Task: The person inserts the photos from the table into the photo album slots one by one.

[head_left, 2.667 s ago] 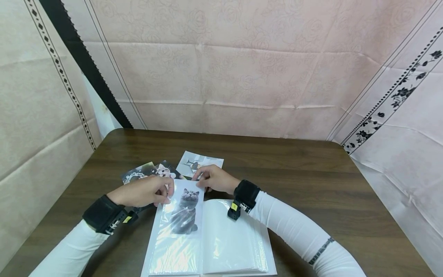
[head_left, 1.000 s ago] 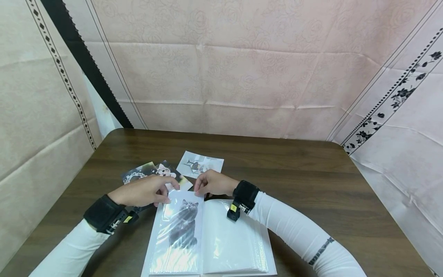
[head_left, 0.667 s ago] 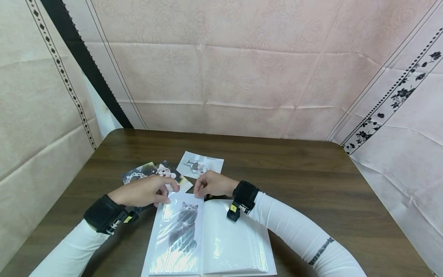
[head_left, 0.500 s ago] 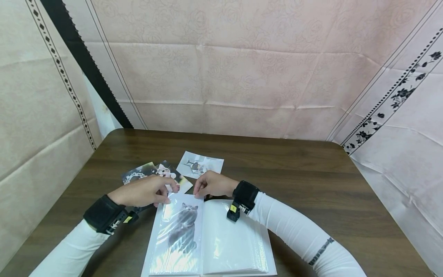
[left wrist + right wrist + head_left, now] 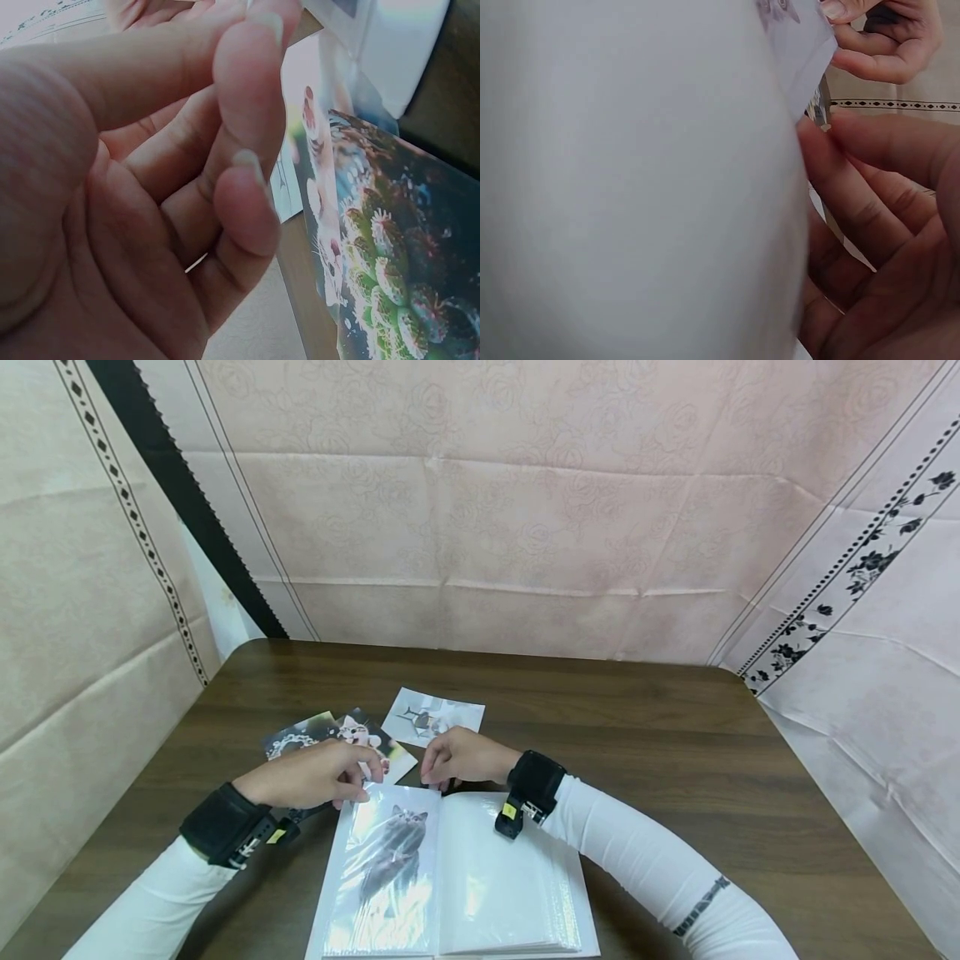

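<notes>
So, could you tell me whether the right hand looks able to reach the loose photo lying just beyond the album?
Probably yes: the right hand is beside that photo, with only bare table between.

No readable text, label, brand or number appeared anywhere in the pictures. The yellow tags on the black wrist straps (image 5: 225,833) were too small to make out, and the loose photos (image 5: 432,717) and the open album (image 5: 495,893) carried no lettering.
</notes>
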`<state>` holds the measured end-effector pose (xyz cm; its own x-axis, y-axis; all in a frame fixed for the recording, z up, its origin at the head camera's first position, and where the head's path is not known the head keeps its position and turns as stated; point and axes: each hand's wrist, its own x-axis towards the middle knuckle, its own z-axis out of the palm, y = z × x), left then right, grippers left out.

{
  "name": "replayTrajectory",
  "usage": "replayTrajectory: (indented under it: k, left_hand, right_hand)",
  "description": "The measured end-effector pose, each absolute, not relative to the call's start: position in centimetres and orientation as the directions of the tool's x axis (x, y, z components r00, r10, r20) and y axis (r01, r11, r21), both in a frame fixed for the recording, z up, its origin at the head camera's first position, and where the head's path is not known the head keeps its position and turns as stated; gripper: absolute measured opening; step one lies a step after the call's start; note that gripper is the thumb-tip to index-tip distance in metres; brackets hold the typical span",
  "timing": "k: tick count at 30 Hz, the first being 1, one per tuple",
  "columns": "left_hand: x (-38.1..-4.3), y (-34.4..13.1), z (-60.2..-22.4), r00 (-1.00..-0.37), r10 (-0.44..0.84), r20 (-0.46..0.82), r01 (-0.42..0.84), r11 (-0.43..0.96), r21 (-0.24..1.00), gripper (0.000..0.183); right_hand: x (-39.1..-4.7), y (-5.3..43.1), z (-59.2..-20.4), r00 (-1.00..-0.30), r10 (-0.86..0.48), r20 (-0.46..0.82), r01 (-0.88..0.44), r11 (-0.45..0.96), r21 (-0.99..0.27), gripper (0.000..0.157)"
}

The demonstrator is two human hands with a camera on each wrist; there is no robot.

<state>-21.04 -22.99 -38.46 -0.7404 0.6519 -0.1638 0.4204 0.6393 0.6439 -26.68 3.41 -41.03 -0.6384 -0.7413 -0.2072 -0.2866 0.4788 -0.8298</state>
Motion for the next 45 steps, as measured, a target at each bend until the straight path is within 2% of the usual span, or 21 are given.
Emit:
replayTrajectory:
  k: [16, 29, 39, 45]
  left_hand:
    - [-21.3, -23.2, -38.7, -0.711, 0.689, -0.141, 0.458, 0.606, 0.651, 0.017]
    - [-21.4, -23.1, -38.7, -0.688, 0.717, -0.109, 0.491, 0.571, 0.658, 0.011]
    - [-21.3, -23.1, -38.6, -0.692, 0.711, -0.123, 0.483, 0.583, 0.654, 0.012]
    - [-21.3, -23.0, -38.9, -0.699, 0.705, -0.125, 0.483, 0.593, 0.645, 0.006]
  right_hand:
    - [-26.3, 3.8, -40.7, -0.622, -0.75, -0.223, -0.262, 0.468, -0.844, 0.016]
    - [-25.8, 4.3, -40.6, -0.605, -0.767, -0.213, -0.276, 0.453, -0.847, 0.015]
    - [-25.5, 4.7, -40.5, -0.595, -0.778, -0.203, -0.281, 0.438, -0.854, 0.013]
    - [-25.7, 5.0, -40.3, -0.602, -0.776, -0.19, -0.328, 0.457, -0.827, 0.014]
